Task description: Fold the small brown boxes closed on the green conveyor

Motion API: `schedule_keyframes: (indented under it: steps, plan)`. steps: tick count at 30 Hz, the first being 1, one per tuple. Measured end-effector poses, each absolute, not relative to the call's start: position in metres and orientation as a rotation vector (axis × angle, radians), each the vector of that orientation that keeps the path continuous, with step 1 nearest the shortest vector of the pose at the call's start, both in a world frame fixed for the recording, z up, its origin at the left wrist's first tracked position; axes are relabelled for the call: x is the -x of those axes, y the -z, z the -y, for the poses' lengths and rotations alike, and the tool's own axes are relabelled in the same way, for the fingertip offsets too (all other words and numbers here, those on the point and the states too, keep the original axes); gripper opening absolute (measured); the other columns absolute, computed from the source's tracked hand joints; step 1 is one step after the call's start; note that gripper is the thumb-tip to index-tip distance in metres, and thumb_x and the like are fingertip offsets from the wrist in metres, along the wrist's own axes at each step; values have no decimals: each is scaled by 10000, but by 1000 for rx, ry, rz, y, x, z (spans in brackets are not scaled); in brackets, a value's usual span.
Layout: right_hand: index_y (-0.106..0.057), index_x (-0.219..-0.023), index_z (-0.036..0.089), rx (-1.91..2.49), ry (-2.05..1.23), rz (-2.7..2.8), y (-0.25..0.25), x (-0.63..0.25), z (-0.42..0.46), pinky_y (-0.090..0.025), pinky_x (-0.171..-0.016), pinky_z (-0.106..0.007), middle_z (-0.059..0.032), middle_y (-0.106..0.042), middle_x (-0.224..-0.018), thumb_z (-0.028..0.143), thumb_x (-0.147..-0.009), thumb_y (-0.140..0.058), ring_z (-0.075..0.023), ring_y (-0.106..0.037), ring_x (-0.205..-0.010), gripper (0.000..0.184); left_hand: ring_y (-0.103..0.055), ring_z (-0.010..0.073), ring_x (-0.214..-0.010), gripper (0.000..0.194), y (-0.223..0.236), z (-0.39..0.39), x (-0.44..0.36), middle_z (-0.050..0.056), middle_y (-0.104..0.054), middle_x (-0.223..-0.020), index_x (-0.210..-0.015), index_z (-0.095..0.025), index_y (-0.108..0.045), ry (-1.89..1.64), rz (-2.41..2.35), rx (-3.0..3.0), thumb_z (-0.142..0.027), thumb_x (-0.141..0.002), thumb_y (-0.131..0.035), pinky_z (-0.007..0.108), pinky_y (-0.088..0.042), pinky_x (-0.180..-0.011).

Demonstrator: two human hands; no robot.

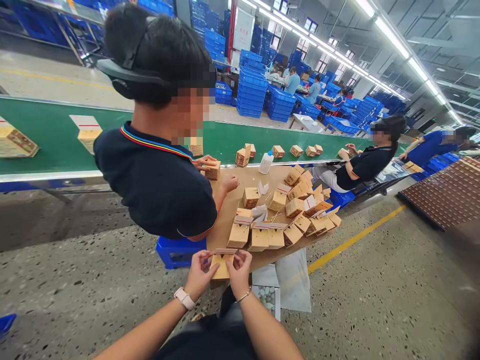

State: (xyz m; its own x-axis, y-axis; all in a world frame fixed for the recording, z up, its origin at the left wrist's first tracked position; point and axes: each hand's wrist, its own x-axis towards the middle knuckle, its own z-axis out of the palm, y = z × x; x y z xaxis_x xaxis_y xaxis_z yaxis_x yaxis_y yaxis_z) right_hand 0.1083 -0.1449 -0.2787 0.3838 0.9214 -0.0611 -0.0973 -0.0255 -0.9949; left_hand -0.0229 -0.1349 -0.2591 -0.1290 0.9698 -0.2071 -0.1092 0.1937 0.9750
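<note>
A small tan cardboard box [221,266] with its top flaps up is held between both my hands at the near edge of the wooden table [232,215]. My left hand [198,276], with a white watch on the wrist, grips the box's left side, fingers curled on the flap. My right hand [239,272], wearing a thin bracelet, pinches the right flap. Just beyond stand several more open tan boxes [258,236] in a row.
A person in a dark shirt [157,185] sits close on my left on a blue stool [176,251], hands on a box. Many boxes [305,200] crowd the table. A green conveyor belt [56,145] carries boxes behind. Other workers sit further right. A white bottle [266,162] stands near the belt.
</note>
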Motion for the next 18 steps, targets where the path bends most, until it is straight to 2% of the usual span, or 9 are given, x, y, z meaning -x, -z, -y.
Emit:
schedule_keyframes:
  steps: [4,6,8,11,12,14,16,18]
  plan:
    - [-458,-1027,206,1438,-1170,775,285,-109,141,-564,-740,-308,-76,-607,-1045,242,-613,-688,-183,-659,-832,474,-658,247,-859,615,247,121,19,87,-679,-954,-955,-165,-575,-770,-1143,-537,-360,-442,-850,359,-529,-790]
    - [-497,-1062,190,1455,-1143,883,275,-114,139,-559,-762,-305,-82,-628,-1041,232,-644,-668,-191,-658,-872,454,-662,242,-815,638,239,114,19,83,-691,-925,-946,-153,-586,-667,-1088,-452,-252,-380,-862,360,-522,-789]
    - [-557,-1056,183,1464,-1034,1117,255,-121,135,-547,-789,-296,-81,-646,-1038,240,-708,-643,-190,-647,-915,363,-664,245,-834,630,229,113,20,77,-694,-909,-933,-155,-593,-655,-1064,-448,-233,-374,-871,360,-512,-809]
    - [-636,-815,195,1435,-867,1752,205,-135,127,-525,-732,-273,-39,-658,-821,222,-793,-595,-175,-630,-793,54,-645,274,-998,600,206,119,32,106,-691,-1028,-971,-168,-601,-685,-1070,-547,-408,-488,-864,370,-494,-855]
    - [-634,-742,199,1390,-819,1963,182,-141,123,-514,-701,-264,-29,-639,-741,209,-815,-573,-168,-618,-740,96,-619,286,-1081,608,198,122,41,121,-674,-1120,-1011,-179,-603,-696,-1088,-578,-495,-543,-829,378,-488,-870]
    - [-659,-770,201,1277,-684,2162,131,-156,111,-495,-673,-249,-31,-638,-746,205,-866,-521,-160,-608,-726,168,-545,302,-1222,655,180,127,63,118,-613,-1289,-1089,-221,-601,-739,-1149,-597,-646,-610,-732,397,-480,-893]
    - [-678,-848,203,1217,-524,2129,77,-173,91,-484,-679,-246,-26,-630,-751,229,-923,-456,-151,-595,-716,236,-521,312,-1260,711,167,133,87,101,-610,-1313,-1082,-247,-611,-816,-1223,-563,-729,-567,-704,398,-479,-905]
    - [-671,-879,191,1222,-325,1965,31,-192,56,-469,-641,-245,-20,-619,-722,277,-933,-461,-146,-572,-662,234,-532,329,-1249,748,161,140,105,96,-651,-1255,-1039,-252,-630,-830,-1295,-506,-746,-488,-735,395,-486,-907]
